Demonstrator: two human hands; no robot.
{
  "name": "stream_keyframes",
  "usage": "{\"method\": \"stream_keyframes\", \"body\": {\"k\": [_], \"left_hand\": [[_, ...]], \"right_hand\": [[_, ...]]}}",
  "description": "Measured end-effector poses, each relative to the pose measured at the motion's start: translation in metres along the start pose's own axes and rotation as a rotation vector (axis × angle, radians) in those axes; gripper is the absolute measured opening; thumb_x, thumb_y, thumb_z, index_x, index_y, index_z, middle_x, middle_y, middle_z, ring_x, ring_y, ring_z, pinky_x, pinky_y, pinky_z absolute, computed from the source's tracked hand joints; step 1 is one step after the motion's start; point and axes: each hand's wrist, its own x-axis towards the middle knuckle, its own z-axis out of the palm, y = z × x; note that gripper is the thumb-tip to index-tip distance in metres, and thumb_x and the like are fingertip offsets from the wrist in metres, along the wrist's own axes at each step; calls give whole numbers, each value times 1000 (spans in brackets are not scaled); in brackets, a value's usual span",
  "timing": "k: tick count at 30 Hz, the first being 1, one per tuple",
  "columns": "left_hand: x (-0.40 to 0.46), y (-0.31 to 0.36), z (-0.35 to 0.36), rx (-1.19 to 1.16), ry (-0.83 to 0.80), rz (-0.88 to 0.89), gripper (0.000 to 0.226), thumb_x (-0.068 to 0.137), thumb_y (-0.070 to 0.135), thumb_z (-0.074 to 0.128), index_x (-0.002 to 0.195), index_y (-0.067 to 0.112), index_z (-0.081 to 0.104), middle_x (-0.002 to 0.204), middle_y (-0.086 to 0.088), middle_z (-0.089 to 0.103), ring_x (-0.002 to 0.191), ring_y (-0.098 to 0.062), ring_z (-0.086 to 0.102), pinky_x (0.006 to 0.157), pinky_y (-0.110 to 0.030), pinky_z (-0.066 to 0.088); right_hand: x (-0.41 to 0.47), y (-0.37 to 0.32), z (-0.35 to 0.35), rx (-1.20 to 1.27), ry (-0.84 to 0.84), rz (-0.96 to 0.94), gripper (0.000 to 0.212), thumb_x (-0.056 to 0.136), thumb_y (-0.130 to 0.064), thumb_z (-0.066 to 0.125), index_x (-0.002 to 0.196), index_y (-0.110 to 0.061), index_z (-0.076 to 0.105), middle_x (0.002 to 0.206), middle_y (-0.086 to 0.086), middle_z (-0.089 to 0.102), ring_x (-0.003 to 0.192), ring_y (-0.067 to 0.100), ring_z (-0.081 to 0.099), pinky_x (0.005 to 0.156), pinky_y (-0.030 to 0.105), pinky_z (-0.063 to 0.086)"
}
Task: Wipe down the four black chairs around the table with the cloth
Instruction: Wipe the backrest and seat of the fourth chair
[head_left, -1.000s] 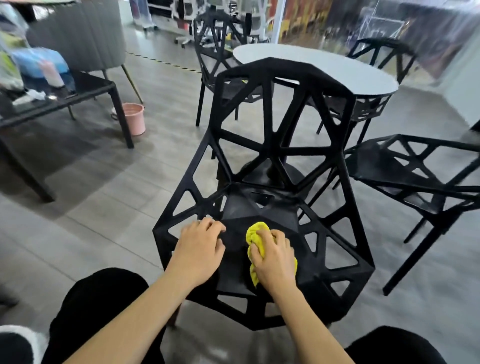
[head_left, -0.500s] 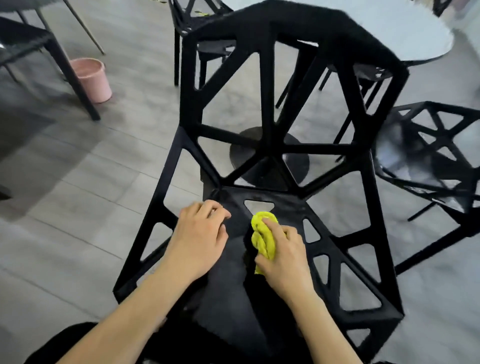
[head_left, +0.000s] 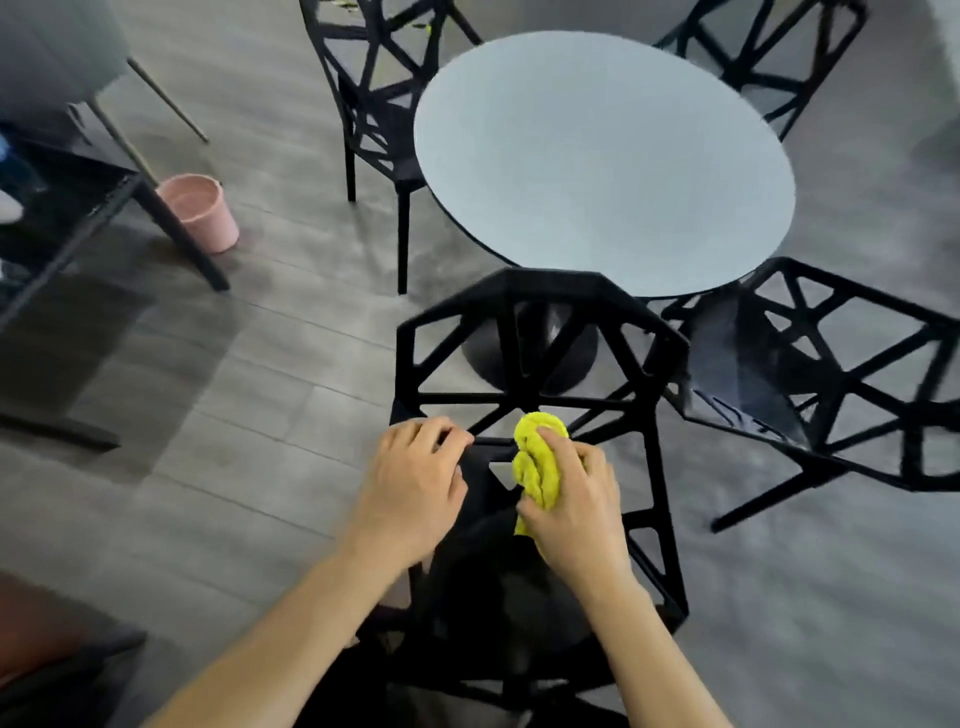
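Observation:
A black lattice chair (head_left: 540, 312) stands right below me, its back toward the round grey table (head_left: 602, 156). My right hand (head_left: 576, 493) grips a bunched yellow cloth (head_left: 537, 462) and presses it on the seat near the base of the backrest. My left hand (head_left: 415, 483) rests on the seat's left side, fingers curled over a strut. Three more black chairs ring the table: one at the right (head_left: 810, 384), one at the far left (head_left: 369, 109), one at the far right (head_left: 769, 57).
A pink bucket (head_left: 200, 210) sits on the grey plank floor at the left, beside a dark table's leg (head_left: 176, 234). The round table's black pedestal base (head_left: 530, 348) shows through the near chair's backrest.
My view has risen, so the chair and table now appear from above. Both hands have slid forward on the seat toward the backrest, the right one carrying the cloth.

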Motion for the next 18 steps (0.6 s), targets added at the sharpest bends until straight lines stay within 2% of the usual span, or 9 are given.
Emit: {"method": "stream_keyframes", "body": {"k": [5, 9, 13, 18], "left_hand": [[9, -1, -91, 64, -85, 73, 41, 88, 20, 62, 129, 22, 60, 130, -1, 56, 118, -23, 54, 100, -41, 44], [22, -4, -139, 144, -94, 195, 43, 81, 21, 70, 124, 19, 63, 124, -4, 60, 110, -26, 59, 91, -43, 49], [48, -5, -162, 200, -129, 340, 44, 79, 22, 71, 122, 20, 63, 121, -5, 60, 111, -26, 58, 92, -41, 50], [76, 0, -174, 305, -188, 437, 40, 79, 25, 69, 118, 22, 62, 121, -4, 62, 112, -24, 60, 94, -39, 49]], "right_hand": [[-19, -66, -58, 35, 71, 80, 75, 74, -30, 69, 141, -42, 38, 125, -3, 43, 110, 20, 43, 96, 39, 41], [-37, -98, -83, 87, 144, 186, 75, 73, -29, 69, 140, -44, 38, 125, -3, 44, 107, 20, 44, 94, 39, 42], [-42, -107, -99, 119, 180, 258, 75, 75, -31, 70, 139, -47, 35, 125, -3, 44, 105, 18, 44, 94, 39, 44], [-26, -107, -109, 189, 204, 307, 76, 72, -30, 71, 137, -47, 36, 118, -1, 46, 104, 20, 48, 92, 42, 48]]}}
